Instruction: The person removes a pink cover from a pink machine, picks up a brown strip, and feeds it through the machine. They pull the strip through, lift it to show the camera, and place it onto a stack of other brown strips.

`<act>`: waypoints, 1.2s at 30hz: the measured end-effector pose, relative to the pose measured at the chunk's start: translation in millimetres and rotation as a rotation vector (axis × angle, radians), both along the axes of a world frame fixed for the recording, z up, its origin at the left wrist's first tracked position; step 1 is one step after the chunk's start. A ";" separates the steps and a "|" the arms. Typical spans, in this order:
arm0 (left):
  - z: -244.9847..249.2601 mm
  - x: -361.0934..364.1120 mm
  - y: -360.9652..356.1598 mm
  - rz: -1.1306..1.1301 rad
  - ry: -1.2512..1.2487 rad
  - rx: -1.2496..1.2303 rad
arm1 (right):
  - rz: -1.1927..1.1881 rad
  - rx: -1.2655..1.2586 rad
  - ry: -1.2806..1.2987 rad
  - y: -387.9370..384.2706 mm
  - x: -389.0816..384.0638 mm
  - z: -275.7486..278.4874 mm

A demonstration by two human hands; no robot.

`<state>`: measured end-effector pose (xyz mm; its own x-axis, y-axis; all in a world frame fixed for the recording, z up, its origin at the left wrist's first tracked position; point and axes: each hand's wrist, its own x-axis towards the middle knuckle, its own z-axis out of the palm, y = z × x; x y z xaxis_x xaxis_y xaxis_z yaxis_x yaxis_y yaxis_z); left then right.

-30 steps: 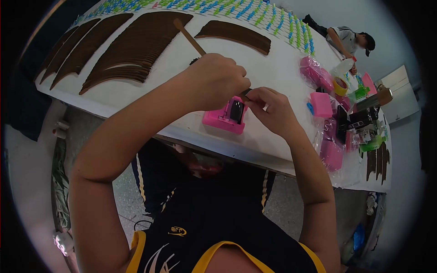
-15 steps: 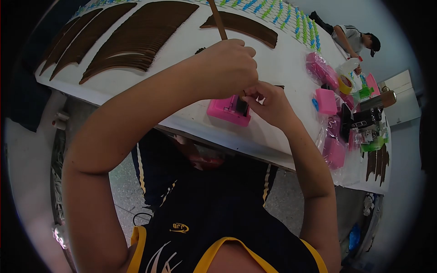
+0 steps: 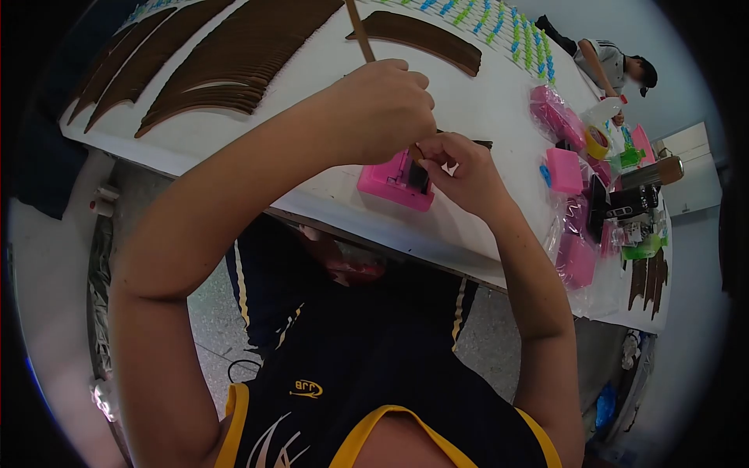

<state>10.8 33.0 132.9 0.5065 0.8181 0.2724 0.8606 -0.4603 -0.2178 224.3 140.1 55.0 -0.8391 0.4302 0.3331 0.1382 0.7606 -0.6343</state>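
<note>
Yellow "JJB" [image 3: 310,388] stands on the dark shirt [image 3: 367,363].

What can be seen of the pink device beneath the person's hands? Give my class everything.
The pink device has a low, bright base, seemingly plastic, with a dark part on the side nearer the right hand. It sits on the white table, near the front edge, slightly angled in this view. The left hand hides its far end; whether any fingers touch it is unclear.

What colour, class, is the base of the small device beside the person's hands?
The device's base is pink; it shows best in the head view.
</note>
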 end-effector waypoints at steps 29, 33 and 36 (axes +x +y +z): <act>-86.4 0.5 0.6 -0.105 -0.419 0.111 | -0.034 0.142 -0.049 4.1 44.6 -3.4; -86.9 1.6 1.5 -0.108 -0.433 0.090 | -0.035 0.176 -0.090 8.7 71.3 4.7; -87.1 3.3 2.2 -0.111 -0.454 0.076 | -0.080 0.199 -0.134 10.5 109.2 11.0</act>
